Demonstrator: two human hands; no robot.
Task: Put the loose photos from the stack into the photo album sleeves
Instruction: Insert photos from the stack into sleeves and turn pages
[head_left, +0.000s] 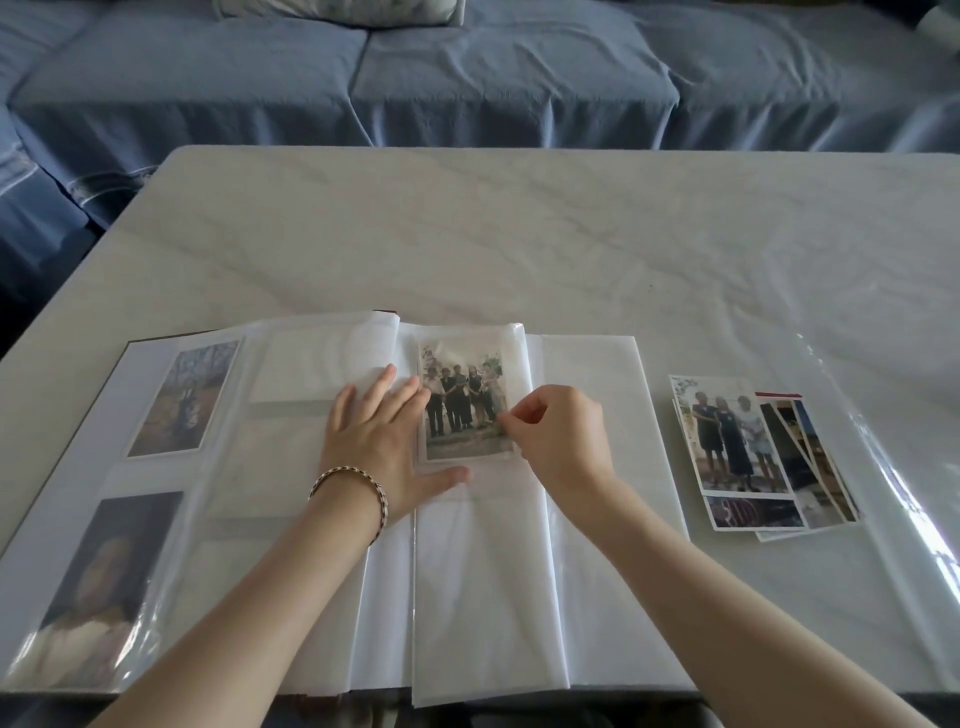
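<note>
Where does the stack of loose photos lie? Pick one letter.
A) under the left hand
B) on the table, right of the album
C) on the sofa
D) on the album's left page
B: the stack of loose photos lies fanned on the table, to the right of the open album.
</note>
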